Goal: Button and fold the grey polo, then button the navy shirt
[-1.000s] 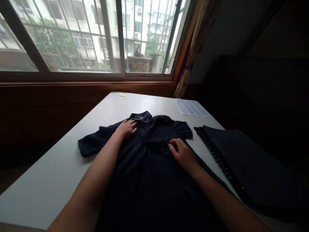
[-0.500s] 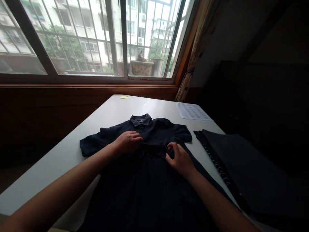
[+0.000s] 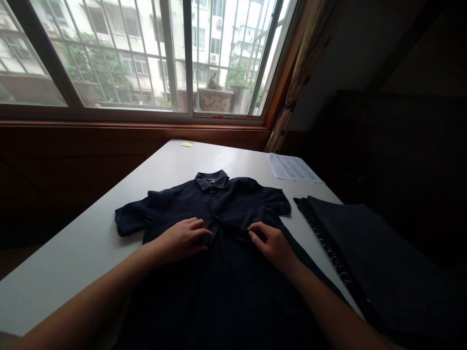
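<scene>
A dark navy short-sleeved shirt point(image 3: 233, 287) lies front up, its collar pointing to the far end of the white table point(image 3: 91, 228). Its collar point(image 3: 212, 180) is folded down and a short row of buttons runs below it. My left hand point(image 3: 188, 237) is on the chest, left of the button line, fingers bent and dark cloth between fingers and thumb. On the other side, my right hand point(image 3: 270, 241) pinches a raised crease of the shirt between thumb and fingertips. The lower part of the shirt is too dark to make out well.
Right of the shirt lies a flat dark stack point(image 3: 365, 243) with small light marks along its edge. Printed sheets point(image 3: 294, 167) are at the far right corner, a yellow note point(image 3: 187, 144) at the far left one. A barred window point(image 3: 146, 63) stands beyond.
My left hand has come nearer to me, down the shirt's front. The right hand's thumb and fingers have closed together on the cloth. The view has shifted slightly.
</scene>
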`<action>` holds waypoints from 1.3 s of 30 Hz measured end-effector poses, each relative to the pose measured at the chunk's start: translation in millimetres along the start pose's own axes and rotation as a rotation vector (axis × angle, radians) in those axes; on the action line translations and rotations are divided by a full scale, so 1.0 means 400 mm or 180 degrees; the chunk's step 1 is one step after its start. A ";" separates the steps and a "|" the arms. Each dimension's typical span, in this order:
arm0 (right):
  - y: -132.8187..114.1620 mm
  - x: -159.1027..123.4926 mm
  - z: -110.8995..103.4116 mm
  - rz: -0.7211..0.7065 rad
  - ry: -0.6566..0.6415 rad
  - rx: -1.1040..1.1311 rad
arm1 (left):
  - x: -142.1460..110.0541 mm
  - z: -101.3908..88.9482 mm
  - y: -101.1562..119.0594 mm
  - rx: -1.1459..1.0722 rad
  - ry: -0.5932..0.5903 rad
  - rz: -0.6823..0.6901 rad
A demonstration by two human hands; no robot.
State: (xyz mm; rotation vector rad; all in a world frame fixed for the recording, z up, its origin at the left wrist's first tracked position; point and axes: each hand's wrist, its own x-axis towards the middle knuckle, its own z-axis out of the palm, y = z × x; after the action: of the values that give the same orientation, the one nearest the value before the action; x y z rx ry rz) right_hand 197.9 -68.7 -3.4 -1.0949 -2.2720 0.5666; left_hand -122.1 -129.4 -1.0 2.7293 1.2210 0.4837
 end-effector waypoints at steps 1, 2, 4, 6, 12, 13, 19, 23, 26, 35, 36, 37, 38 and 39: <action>0.000 0.000 0.001 0.0006 -0.0056 0.0035 | 0.003 0.001 0.007 0.0087 0.0014 0.0041; 0.000 0.000 0.001 0.0009 -0.0098 0.0063 | 0.007 0.002 0.013 0.0157 0.0022 0.0086; -0.001 0.001 0.001 -0.0008 -0.0167 0.0100 | 0.011 0.004 0.025 0.0244 0.0030 0.0157; -0.001 0.003 0.000 -0.0035 -0.0216 0.0117 | 0.014 0.008 0.033 0.0303 0.0029 0.0216; -0.002 0.006 0.001 -0.0024 -0.0292 0.0241 | 0.018 0.040 0.033 0.0579 0.0040 0.0382; -0.002 0.007 0.001 -0.0008 -0.0289 0.0270 | 0.019 0.045 0.031 0.0604 0.0029 0.0413; -0.023 0.003 -0.004 0.0182 -0.0436 0.0330 | 0.023 0.046 0.031 0.0729 -0.0086 0.0508; -0.040 -0.002 -0.007 0.0329 -0.0440 0.0425 | 0.029 0.029 0.038 0.0662 -0.0137 0.0480; -0.045 -0.005 -0.006 0.0293 -0.0446 0.0568 | 0.033 0.024 0.041 0.0702 -0.0134 0.0476; -0.046 -0.013 -0.009 -0.0102 -0.0538 0.0652 | 0.032 0.035 0.034 0.0956 -0.0031 0.0585; -0.048 -0.014 -0.009 -0.0154 -0.0570 0.0660 | 0.032 0.036 0.035 0.0953 -0.0011 0.0582; -0.049 -0.014 -0.009 -0.0177 -0.0595 0.0659 | 0.032 0.036 0.035 0.0945 0.0009 0.0570; -0.050 -0.014 -0.009 -0.0166 -0.0610 0.0641 | 0.033 0.036 0.036 0.0938 0.0018 0.0555; -0.052 -0.014 -0.009 -0.0131 -0.0609 0.0603 | 0.033 0.036 0.037 0.0935 0.0016 0.0547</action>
State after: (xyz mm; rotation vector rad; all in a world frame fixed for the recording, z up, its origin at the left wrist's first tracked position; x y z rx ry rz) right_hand 191.1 -84.6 9.7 -0.9337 -2.3383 0.8833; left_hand -98.6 -129.0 -8.2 3.0997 1.1453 0.3516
